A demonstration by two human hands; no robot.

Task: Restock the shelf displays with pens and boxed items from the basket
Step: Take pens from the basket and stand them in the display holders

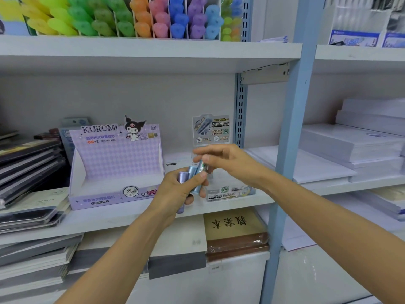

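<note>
My left grip (175,190) is closed around a small bundle of slim tubes (192,174). A lilac one and a pale blue one stand up out of the fist, and the thumb presses across them. My right grip (228,163) comes in from the right side and pinches the upper end of one more piece, the green-label tube (203,167), between thumb and first finger. This tube touches the others in the left grip. Both grips are in front of the middle shelf (131,216), a little above its front edge.

Just behind the grips a clear display box (230,191) stands on that shelf, with a printed card (211,130) rising at its back. What lies inside it I cannot tell, because the hands cover most of it. Beside it on the left is the lilac Kuromi display box (118,154), which has a low front and a checked back wall.

Further left lie stacks of dark notebooks (26,163). To the right, past the blue post (291,128), lie piles of white paper (350,145). On the shelf above, coloured highlighters (131,18) stand in white dividers, sorted by colour. On the level below, a brown book (235,224) lies flat.
</note>
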